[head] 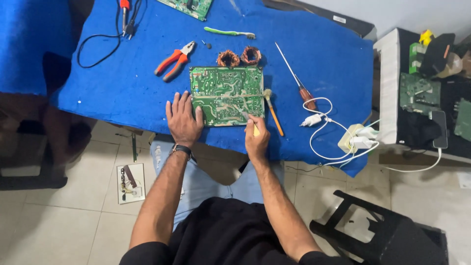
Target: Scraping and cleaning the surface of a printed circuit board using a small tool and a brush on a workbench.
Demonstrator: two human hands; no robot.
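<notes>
A green circuit board (226,94) lies solder side up on the blue cloth of the table (122,83). My left hand (183,119) rests flat, fingers spread, on the cloth against the board's left edge. My right hand (256,139) grips a small yellow-handled tool (251,124) whose metal tip touches the board's lower right corner. A wooden-handled brush (271,109) lies just right of the board.
Two copper coils (239,57) sit behind the board. Red pliers (175,60), a long screwdriver (296,79), a green toothbrush (228,33), meter probes (126,17), a second board (189,7), a white charger cable (320,120) and power strip (358,139) surround it. A black stool (382,230) stands right.
</notes>
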